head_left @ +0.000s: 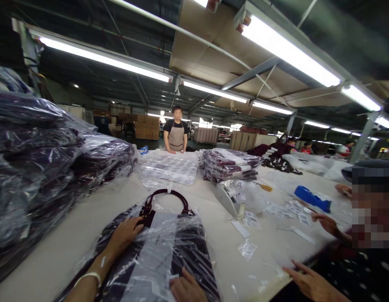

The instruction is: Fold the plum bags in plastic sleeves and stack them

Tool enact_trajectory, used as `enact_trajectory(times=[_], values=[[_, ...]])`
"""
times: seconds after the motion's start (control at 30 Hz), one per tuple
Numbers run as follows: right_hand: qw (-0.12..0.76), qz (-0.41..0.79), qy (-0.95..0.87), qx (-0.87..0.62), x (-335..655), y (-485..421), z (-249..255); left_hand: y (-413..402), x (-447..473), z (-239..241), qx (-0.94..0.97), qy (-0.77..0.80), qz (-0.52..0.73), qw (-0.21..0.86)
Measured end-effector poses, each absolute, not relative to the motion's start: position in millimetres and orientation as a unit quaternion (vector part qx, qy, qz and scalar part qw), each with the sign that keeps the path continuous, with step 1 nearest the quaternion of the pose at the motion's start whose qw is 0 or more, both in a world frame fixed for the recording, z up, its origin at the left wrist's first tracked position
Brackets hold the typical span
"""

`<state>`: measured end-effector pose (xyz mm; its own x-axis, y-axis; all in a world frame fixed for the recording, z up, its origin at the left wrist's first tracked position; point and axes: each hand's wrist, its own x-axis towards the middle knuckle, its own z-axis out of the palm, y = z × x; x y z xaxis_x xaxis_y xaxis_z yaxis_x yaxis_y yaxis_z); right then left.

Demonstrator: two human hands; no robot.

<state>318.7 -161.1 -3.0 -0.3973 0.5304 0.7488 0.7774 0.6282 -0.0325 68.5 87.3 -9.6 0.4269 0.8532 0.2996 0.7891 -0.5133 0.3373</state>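
Note:
A dark handbag with a maroon loop handle (164,193) lies in front of me inside a clear plastic sleeve (156,251) on the pale table (71,235). My left hand (123,235) rests flat on the bag's upper left, fingertips at the strap fitting below the handle, fingers spread. My right hand (185,287) presses on the sleeve at the bottom edge of the view and only part of it shows; its fingers seem to lie flat. Neither hand grips anything.
Tall piles of bagged dark bags (40,167) fill the left side, and a smaller stack (229,164) sits mid-table. A co-worker's hands (307,282) reach in from the right near loose labels (276,208), a blue tape dispenser (312,198) and yellow scissors (265,187). Another person (176,135) stands at the far end.

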Motion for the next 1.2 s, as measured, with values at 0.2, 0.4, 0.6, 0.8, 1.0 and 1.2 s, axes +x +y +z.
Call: enact_trajectory(times=[0.2,0.4,0.6,0.8,1.0,1.2], values=[[0.433,0.085,-0.789,-0.427,330.4,-213.4,27.8,64.9,76.1,11.7,0.847,0.472,0.228,0.085],[0.494,0.382,-0.544,-0.561,333.5,-220.4,82.3,69.4,76.8,2.6,0.829,0.497,0.226,0.118],[0.588,0.600,-0.331,-0.431,306.4,-135.9,111.6,69.5,74.7,9.0,0.815,0.510,0.234,0.146],[0.588,0.689,-0.241,-0.349,277.3,-27.2,122.2,87.4,74.9,28.3,0.818,0.520,0.148,0.195],[0.621,0.699,-0.101,-0.341,259.4,66.7,92.0,129.6,89.1,43.8,0.807,0.544,0.085,0.213],[0.650,0.671,-0.012,-0.356,264.7,111.9,59.9,138.3,106.1,44.4,0.792,0.542,0.182,0.213]])
